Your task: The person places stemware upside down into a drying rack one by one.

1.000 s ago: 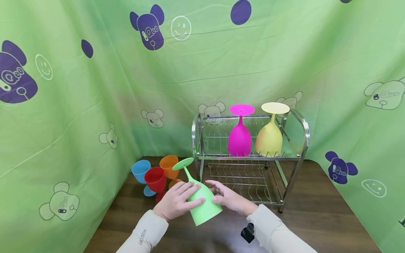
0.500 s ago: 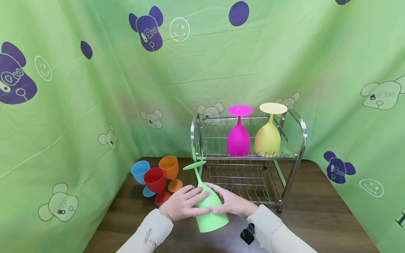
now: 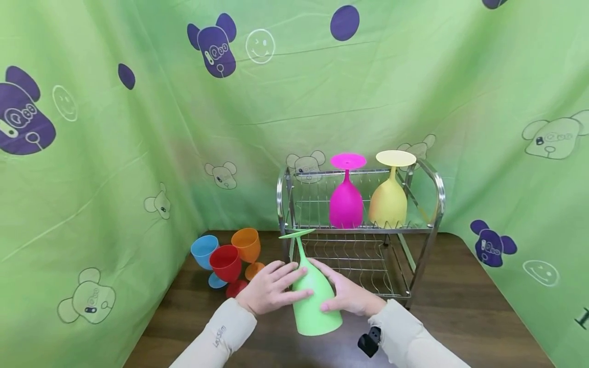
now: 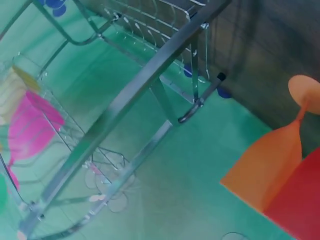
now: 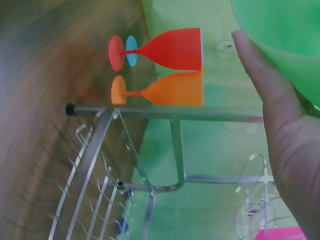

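Note:
A light green plastic goblet (image 3: 316,306) is upside down in front of the rack, its foot up and its stem leaning slightly left. My left hand (image 3: 271,289) holds the left side of its bowl, fingers laid across the front. My right hand (image 3: 352,294) grips the other side, thumb in front and fingers behind the bowl. In the right wrist view the goblet's bowl (image 5: 287,37) fills the upper right corner, beside my thumb. The left wrist view shows neither hand.
A two-tier metal dish rack (image 3: 363,231) stands behind the hands. Its upper tier carries an inverted magenta goblet (image 3: 346,205) and a yellow one (image 3: 389,204). Upright blue (image 3: 204,250), red (image 3: 225,263) and orange (image 3: 246,245) goblets cluster at left on the wooden table (image 3: 465,317).
The green goblet has moved right and turned more vertical, foot up. My right hand has come from beside the bowl to grip it. My left hand has shifted right with the goblet.

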The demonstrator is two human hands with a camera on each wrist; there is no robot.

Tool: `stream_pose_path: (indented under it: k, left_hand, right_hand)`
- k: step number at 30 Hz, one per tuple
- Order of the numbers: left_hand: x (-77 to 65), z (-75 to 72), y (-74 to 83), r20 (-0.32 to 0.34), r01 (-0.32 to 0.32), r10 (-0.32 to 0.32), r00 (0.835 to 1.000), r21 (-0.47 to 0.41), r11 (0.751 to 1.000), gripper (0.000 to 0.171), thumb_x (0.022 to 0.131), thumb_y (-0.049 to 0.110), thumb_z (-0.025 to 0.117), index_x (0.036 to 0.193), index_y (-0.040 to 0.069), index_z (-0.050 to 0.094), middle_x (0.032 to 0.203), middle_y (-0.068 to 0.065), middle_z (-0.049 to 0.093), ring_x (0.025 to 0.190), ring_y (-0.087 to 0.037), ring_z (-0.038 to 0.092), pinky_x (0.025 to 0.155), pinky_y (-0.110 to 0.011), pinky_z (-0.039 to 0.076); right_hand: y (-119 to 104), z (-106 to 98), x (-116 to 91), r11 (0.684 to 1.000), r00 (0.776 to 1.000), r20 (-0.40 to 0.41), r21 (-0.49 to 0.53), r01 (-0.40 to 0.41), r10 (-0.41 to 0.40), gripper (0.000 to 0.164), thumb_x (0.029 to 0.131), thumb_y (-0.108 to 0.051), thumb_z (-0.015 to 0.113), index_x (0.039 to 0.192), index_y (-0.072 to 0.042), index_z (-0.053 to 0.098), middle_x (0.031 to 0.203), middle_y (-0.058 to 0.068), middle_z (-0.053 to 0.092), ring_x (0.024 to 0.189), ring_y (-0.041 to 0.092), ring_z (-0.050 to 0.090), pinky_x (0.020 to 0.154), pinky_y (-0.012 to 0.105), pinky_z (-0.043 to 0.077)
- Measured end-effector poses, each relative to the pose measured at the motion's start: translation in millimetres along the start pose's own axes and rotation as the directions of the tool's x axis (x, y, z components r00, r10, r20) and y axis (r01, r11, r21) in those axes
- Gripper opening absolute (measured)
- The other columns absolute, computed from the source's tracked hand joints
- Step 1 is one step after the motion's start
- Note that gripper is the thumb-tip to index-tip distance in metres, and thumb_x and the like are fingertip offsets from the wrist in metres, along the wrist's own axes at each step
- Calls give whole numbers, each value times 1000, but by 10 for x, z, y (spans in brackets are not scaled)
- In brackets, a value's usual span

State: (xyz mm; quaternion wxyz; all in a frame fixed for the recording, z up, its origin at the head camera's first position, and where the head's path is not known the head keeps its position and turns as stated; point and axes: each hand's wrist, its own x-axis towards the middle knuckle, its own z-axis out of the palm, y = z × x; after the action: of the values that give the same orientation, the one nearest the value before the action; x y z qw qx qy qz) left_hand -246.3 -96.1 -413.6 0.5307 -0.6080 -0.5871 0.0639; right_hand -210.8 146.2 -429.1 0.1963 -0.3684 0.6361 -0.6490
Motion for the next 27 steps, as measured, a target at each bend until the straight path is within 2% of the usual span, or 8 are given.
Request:
stream_pose_path:
  k: [2, 4, 8, 14, 19, 22, 24, 27]
  left_hand:
    - [10, 7, -8, -58, 120, -122, 991, -31, 992, 18, 97, 19, 51, 110, 19, 63, 114, -13, 63, 99, -26, 61, 78, -33, 51]
    - [34, 3, -7, -108, 265, -276, 955, -105, 958, 19, 96, 21, 50, 106, 11, 62, 113, -16, 62, 98, -28, 60, 78, -36, 51]
    - [118, -19, 18, -132, 526, -590, 797, -328, 785, 31, 96, 25, 49, 109, -2, 57, 115, -24, 57, 101, -34, 55, 83, -43, 48]
    - [225, 1, 54, 6, 737, -889, 457, -563, 375, 37, 88, 5, 60, 121, -7, 50, 125, -26, 50, 112, -36, 47, 92, -39, 43]
    - [230, 150, 63, 207, 784, -975, 76, -617, -70, 51, 85, -3, 62, 132, -7, 43, 129, -22, 48, 114, -35, 45, 92, -44, 41]
    - [173, 289, 45, 305, 737, -947, -99, -617, -276, 55, 86, 0, 62, 136, -6, 41, 130, -23, 50, 118, -38, 46, 95, -49, 38]
    - [127, 371, 24, 347, 702, -927, -142, -625, -341, 55, 86, -1, 63, 136, -8, 41, 130, -27, 51, 118, -40, 48, 97, -52, 39]
    - [99, 467, 19, 389, 660, -906, -167, -639, -395, 49, 86, -5, 63, 131, -11, 46, 123, -30, 55, 112, -42, 55, 97, -49, 43]
  right_hand:
    - [-35, -15, -13, 999, 1000, -26, -32, -4, 4, 104, 79, -27, 75, 150, 3, 5, 130, 20, 44, 108, 24, 56, 87, 39, 50]
    - [-79, -23, -19, 998, 998, -59, -60, -11, 7, 104, 78, -25, 75, 150, 2, 6, 129, 23, 44, 107, 27, 55, 85, 41, 50]
    - [-192, -39, -23, 994, 993, -119, -105, -14, 2, 103, 77, -27, 75, 151, -1, 7, 128, 26, 41, 107, 31, 52, 84, 46, 48]
    - [-283, -63, -43, 980, 971, -231, -197, 19, -65, 105, 75, -26, 78, 150, 1, 10, 133, 32, 36, 108, 31, 50, 84, 46, 47]
    - [-278, -39, -59, 971, 934, -331, -232, 56, -132, 106, 71, -16, 79, 150, 4, 10, 135, 36, 33, 109, 34, 50, 85, 46, 47]
    - [-312, -12, -43, 952, 919, -367, -304, 27, -144, 105, 69, -12, 79, 150, 2, 13, 136, 34, 34, 110, 40, 50, 84, 46, 48]
    - [-360, -1, -23, 930, 914, -378, -368, 0, -149, 105, 67, -11, 79, 150, 1, 16, 138, 33, 34, 112, 45, 49, 84, 48, 49]
    - [-455, -11, -6, 900, 909, -382, -436, -20, -165, 106, 66, -10, 80, 150, 1, 17, 141, 34, 32, 115, 51, 46, 84, 53, 49]
